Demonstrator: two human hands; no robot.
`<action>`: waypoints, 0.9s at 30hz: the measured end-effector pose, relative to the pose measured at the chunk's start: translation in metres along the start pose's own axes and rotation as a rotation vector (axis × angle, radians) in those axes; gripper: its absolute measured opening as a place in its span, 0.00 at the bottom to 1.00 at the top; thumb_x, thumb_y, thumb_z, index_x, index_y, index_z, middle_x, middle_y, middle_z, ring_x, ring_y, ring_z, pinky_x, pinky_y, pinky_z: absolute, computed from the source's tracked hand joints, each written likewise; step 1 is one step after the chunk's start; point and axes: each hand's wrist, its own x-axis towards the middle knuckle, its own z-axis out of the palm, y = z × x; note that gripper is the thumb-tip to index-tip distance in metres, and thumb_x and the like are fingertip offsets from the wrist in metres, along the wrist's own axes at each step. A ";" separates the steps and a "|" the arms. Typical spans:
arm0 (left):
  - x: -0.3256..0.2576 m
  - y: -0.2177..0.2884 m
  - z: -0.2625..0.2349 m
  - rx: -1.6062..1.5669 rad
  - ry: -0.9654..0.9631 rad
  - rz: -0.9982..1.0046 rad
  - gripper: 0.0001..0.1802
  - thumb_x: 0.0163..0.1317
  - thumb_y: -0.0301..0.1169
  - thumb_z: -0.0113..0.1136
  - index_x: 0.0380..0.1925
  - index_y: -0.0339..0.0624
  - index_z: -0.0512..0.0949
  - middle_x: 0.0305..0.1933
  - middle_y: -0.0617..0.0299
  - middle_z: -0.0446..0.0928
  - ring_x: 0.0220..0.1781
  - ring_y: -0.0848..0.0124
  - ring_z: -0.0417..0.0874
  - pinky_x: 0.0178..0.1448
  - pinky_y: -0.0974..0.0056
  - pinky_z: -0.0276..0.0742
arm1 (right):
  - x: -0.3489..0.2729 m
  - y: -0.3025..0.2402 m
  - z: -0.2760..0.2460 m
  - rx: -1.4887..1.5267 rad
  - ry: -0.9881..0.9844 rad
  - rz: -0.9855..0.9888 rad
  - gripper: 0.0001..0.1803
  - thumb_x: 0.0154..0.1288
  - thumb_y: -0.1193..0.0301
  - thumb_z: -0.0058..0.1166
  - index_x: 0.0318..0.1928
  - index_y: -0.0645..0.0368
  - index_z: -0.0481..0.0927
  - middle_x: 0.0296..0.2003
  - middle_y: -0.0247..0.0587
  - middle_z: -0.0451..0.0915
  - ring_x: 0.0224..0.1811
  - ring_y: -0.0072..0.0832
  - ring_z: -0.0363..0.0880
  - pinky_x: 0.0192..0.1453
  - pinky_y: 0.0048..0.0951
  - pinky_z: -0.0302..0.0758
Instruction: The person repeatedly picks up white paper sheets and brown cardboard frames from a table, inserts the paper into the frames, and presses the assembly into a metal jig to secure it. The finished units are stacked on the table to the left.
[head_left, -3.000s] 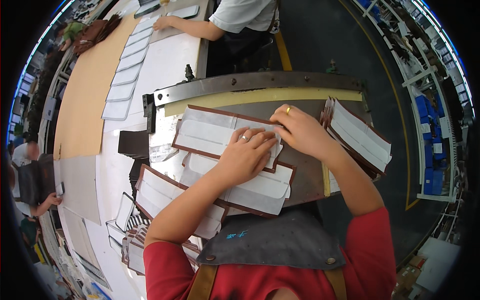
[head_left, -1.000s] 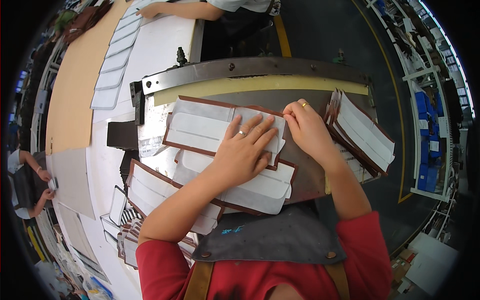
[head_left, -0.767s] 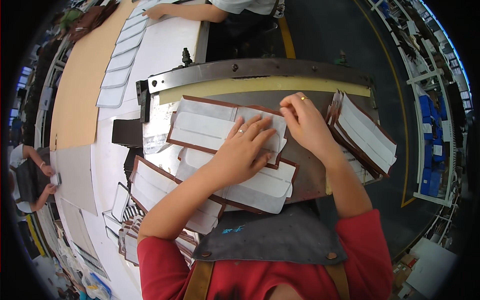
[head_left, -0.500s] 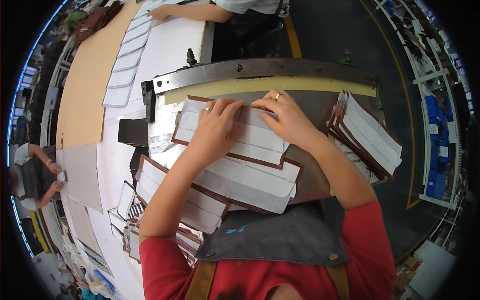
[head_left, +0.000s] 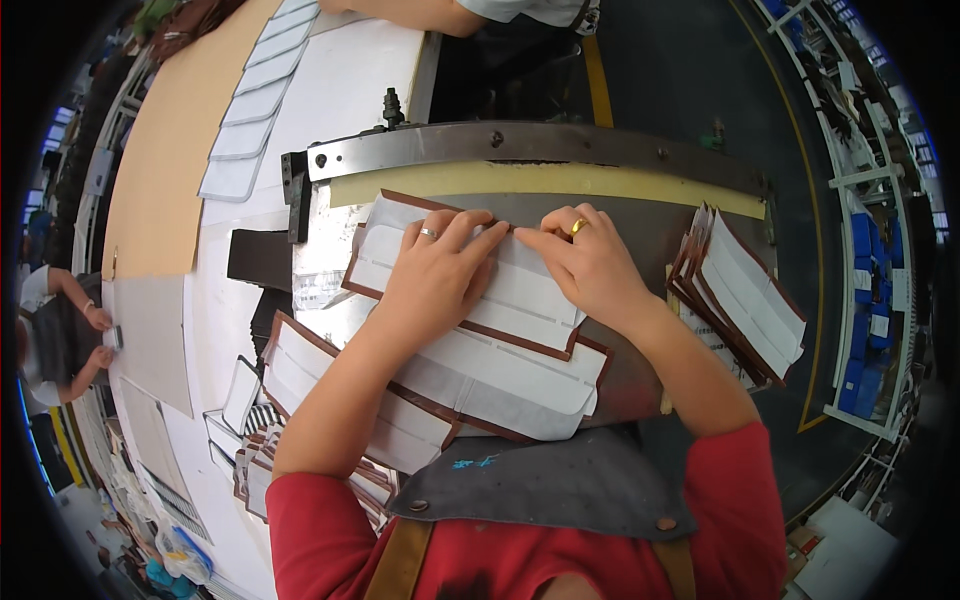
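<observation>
Both hands, left hand (head_left: 432,275) and right hand (head_left: 590,268), lie open, fingers spread, pressing the top brown-edged white-lined leather panel (head_left: 520,300) flat on the tabletop (head_left: 330,110).

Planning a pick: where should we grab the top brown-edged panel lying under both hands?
Probably the top panel by its near-right corner, coming from the right: that brown edge overhangs the panel below, while the left hand and right hand cover its far edge by the metal bar.
</observation>
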 end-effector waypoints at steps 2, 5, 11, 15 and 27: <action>0.001 -0.001 -0.002 -0.066 0.003 -0.029 0.24 0.55 0.26 0.59 0.54 0.47 0.73 0.53 0.61 0.72 0.55 0.58 0.69 0.59 0.54 0.63 | 0.001 0.000 0.000 0.053 -0.001 0.034 0.16 0.55 0.76 0.54 0.46 0.57 0.80 0.35 0.32 0.72 0.38 0.31 0.70 0.43 0.33 0.67; 0.003 -0.002 -0.003 -0.118 0.001 -0.056 0.24 0.55 0.25 0.59 0.54 0.47 0.73 0.53 0.61 0.72 0.55 0.58 0.69 0.60 0.54 0.62 | 0.003 -0.001 -0.002 0.026 -0.063 0.023 0.16 0.56 0.76 0.54 0.46 0.56 0.80 0.36 0.32 0.72 0.39 0.32 0.70 0.44 0.34 0.66; 0.001 0.000 0.001 -0.014 0.034 0.007 0.24 0.54 0.23 0.58 0.54 0.47 0.72 0.55 0.62 0.71 0.56 0.59 0.69 0.60 0.54 0.61 | -0.004 -0.005 -0.007 0.165 -0.014 0.182 0.12 0.57 0.78 0.54 0.42 0.56 0.80 0.36 0.35 0.73 0.41 0.34 0.71 0.47 0.35 0.67; -0.001 0.004 0.005 -0.022 0.021 0.051 0.25 0.53 0.22 0.57 0.54 0.46 0.73 0.56 0.63 0.71 0.56 0.60 0.69 0.60 0.55 0.62 | -0.013 0.002 -0.010 0.234 0.032 0.218 0.12 0.56 0.80 0.55 0.41 0.57 0.80 0.35 0.36 0.73 0.39 0.34 0.72 0.47 0.35 0.69; 0.010 0.010 -0.002 0.153 -0.037 0.141 0.28 0.50 0.22 0.58 0.56 0.44 0.72 0.56 0.65 0.71 0.59 0.63 0.69 0.63 0.57 0.63 | -0.018 0.005 -0.011 -0.137 0.009 -0.081 0.15 0.52 0.80 0.55 0.43 0.61 0.81 0.33 0.32 0.73 0.35 0.30 0.70 0.39 0.30 0.67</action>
